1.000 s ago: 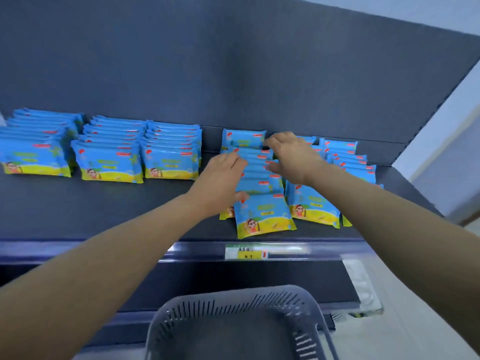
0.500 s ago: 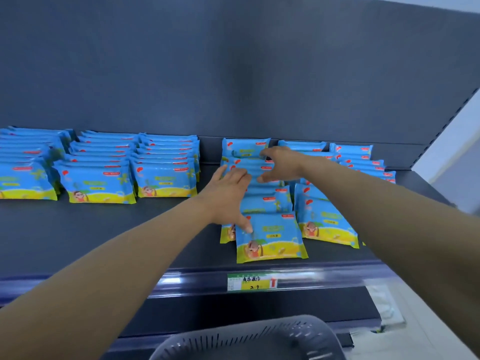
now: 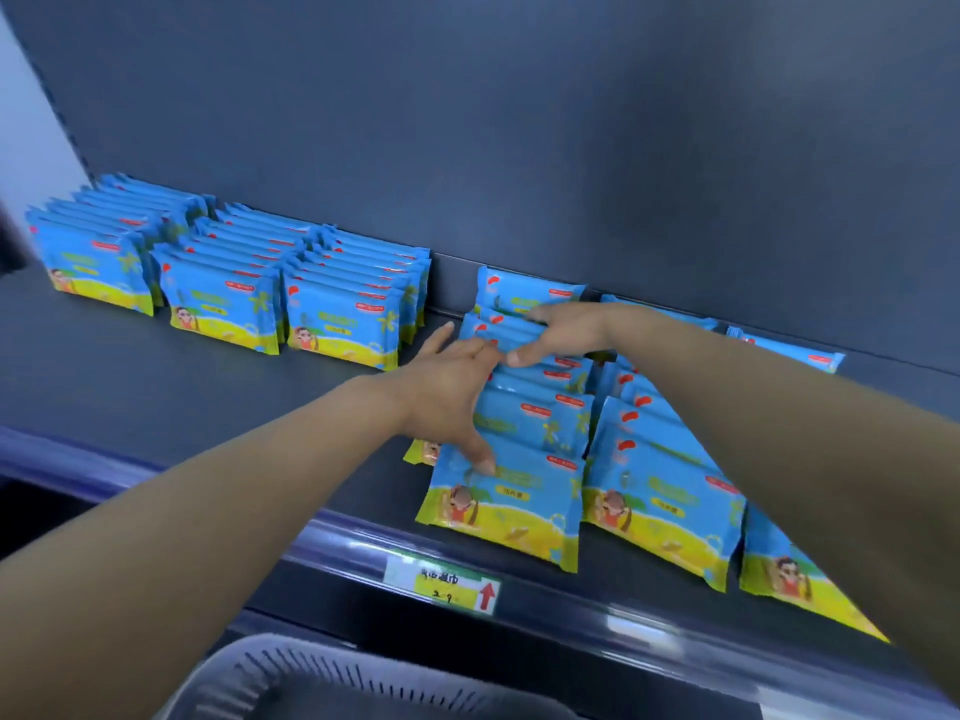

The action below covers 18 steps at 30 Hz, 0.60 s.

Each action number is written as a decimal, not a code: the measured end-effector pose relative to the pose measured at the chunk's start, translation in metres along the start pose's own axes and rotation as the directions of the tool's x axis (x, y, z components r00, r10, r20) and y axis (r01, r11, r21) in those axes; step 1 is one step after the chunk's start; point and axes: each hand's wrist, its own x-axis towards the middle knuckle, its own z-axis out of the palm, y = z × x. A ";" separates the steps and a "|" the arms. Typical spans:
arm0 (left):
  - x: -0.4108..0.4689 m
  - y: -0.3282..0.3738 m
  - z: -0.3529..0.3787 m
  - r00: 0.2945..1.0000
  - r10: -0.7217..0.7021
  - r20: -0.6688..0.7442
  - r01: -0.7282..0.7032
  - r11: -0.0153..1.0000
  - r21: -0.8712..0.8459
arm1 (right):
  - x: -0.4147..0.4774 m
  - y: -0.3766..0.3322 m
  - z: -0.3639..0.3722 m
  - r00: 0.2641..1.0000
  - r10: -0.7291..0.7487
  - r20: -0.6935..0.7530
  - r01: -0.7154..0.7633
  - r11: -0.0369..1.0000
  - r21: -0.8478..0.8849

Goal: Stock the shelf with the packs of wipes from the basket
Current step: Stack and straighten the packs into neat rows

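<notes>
Blue and yellow packs of wipes stand in rows on the dark shelf [image 3: 156,387]. My two hands work on the leaning middle row [image 3: 535,423]. My left hand [image 3: 447,392] lies against that row's left side with straight, spread fingers, its thumb pressing the top of the front pack [image 3: 504,506]. My right hand [image 3: 566,330] reaches over the back of the same row and holds a few packs [image 3: 511,332] between thumb and fingers. One pack [image 3: 524,293] stands upright behind it against the back panel. The grey basket [image 3: 311,683] shows its rim at the bottom; its inside is out of sight.
Three tidy rows of packs [image 3: 228,288] fill the shelf's left part. Two more leaning rows [image 3: 660,485] lie right of my hands, partly under my right forearm. A price label [image 3: 447,584] sits on the shelf's front rail. Bare shelf lies between the left rows and my hands.
The view has tilted and moved closer. My left hand has slid along the middle row with its thumb staying on the front pack. My right hand stays at the back of the row.
</notes>
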 end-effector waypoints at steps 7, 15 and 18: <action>0.000 -0.002 0.000 0.999 -0.028 0.031 0.029 0.999 -0.030 | 0.007 -0.002 -0.003 0.992 0.025 0.126 -0.033 0.997 0.068; 0.001 -0.004 -0.001 0.997 0.017 0.070 -0.012 0.997 -0.078 | 0.013 -0.013 -0.006 0.977 0.131 0.170 -0.129 0.991 -0.020; 0.002 -0.008 -0.004 0.998 0.032 0.058 -0.029 0.998 -0.060 | 0.022 -0.014 -0.005 0.971 0.092 0.221 -0.100 0.995 0.030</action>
